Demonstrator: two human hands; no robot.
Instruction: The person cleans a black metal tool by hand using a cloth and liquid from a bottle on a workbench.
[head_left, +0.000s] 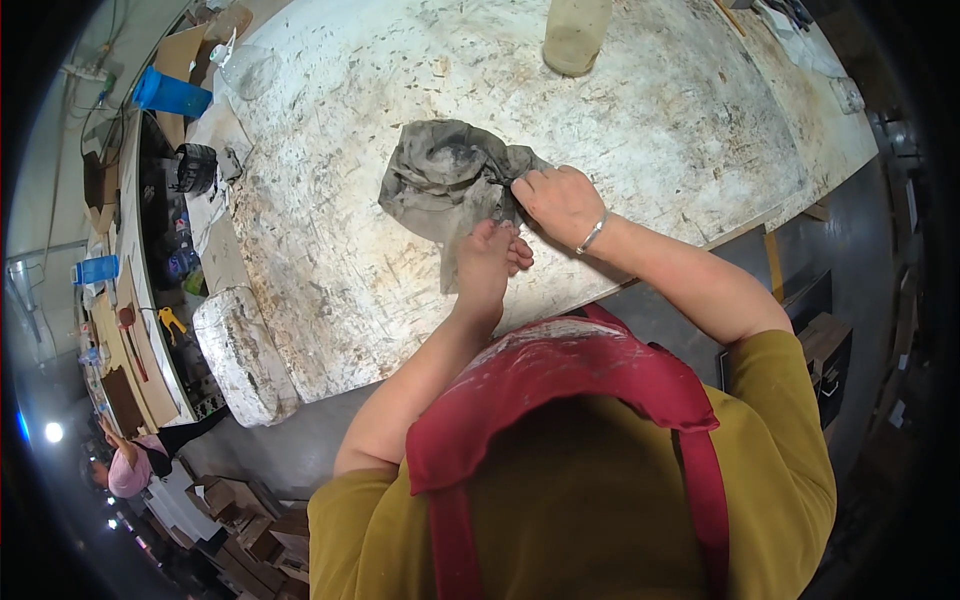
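Note:
A thin, grey, stained cloth (430, 180) lies crumpled on the worktable (340, 270), its surface white and covered in dark smears. One strip of it hangs toward the table's near edge beside my left hand. My right hand (562, 205), with a bracelet at the wrist, is closed on a dark, bunched part at the cloth's right side. My left hand (487, 262) is just below, palm partly turned up and fingers curled in at the cloth's lower edge. The fingertips of both hands are close together, and what lies between them is partly hidden.
A cloudy plastic container (577, 38) stands at the far side. Along the left are a clear bottle (245, 70), a blue cup (172, 92), a roll of black tape (195, 167) and a smeared white padded block (243, 355). Another person (135, 470) is at the far left.

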